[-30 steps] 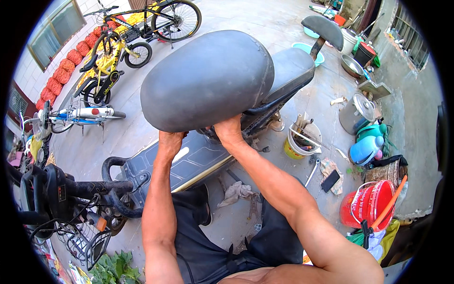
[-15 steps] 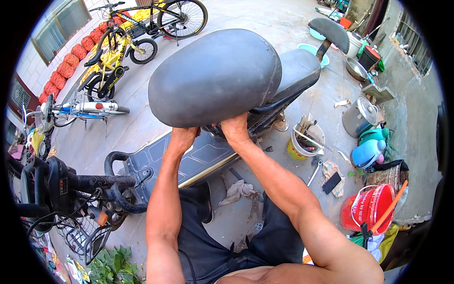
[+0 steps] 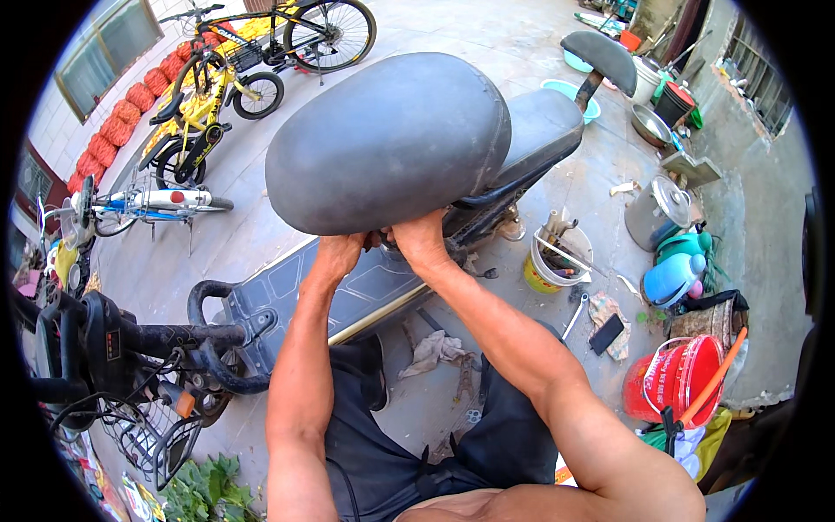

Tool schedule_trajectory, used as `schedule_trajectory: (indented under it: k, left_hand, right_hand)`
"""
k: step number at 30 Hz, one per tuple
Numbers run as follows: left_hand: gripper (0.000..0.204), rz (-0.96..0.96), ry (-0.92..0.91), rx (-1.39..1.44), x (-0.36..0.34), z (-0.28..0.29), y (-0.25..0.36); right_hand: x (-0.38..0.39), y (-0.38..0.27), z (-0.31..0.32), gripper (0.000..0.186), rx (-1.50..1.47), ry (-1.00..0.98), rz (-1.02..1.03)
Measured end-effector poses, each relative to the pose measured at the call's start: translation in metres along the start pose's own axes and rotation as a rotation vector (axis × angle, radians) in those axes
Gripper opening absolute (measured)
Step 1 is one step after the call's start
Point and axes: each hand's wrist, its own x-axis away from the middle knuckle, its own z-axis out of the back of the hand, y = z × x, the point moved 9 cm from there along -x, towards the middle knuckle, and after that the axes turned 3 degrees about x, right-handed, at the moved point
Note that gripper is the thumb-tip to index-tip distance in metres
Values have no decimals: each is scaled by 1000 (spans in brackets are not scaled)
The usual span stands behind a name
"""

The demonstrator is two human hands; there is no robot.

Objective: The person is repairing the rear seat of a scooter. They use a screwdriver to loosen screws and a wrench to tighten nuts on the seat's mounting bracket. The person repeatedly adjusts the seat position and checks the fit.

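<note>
A large black padded seat (image 3: 383,143) of an electric scooter stands in front of me, tilted up over the footboard (image 3: 339,283). Both my hands reach in beneath its near edge. My left hand (image 3: 337,256) has its fingers curled there, close against the underside. Just to its right, my right hand (image 3: 415,239) is also closed, its fingertips pointing towards the left hand. What the fingers grip is hidden by the seat and the hands. Behind lies the longer rear seat (image 3: 544,130) with a black backrest (image 3: 600,59).
The scooter's handlebar column (image 3: 174,337) lies left. On the right are a tool bucket (image 3: 557,252), a wrench (image 3: 576,315), a phone (image 3: 606,334) on a cloth, and a red bucket (image 3: 674,380). A rag (image 3: 435,351) lies between my legs. Bicycles (image 3: 196,139) stand far left.
My right hand has shifted slightly left, nearer the left hand under the seat. The whole view has moved a little; the seat keeps its tilt.
</note>
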Motion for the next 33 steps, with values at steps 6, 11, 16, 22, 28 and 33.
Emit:
schedule_trajectory:
  k: [6,11,16,22,28,33]
  left_hand:
    - [15,139,-38,-7,2,-9,-15]
    - [22,-48,-14,-217,2,-13,-8]
    - [23,-76,66,-318,-2,-1,6]
    - [27,-520,401,-636,-6,11,28]
    - [29,-515,418,-632,-15,8,22]
    - [36,-498,325,-642,-24,-7,9]
  right_hand:
    - [1,32,6,25,221,-56,10]
    - [2,9,19,23,373,35,198]
    - [2,2,33,26,452,36,208]
    - [0,14,34,27,390,-20,85]
    - [7,-3,30,20,293,16,93]
    - [0,14,28,26,342,14,133]
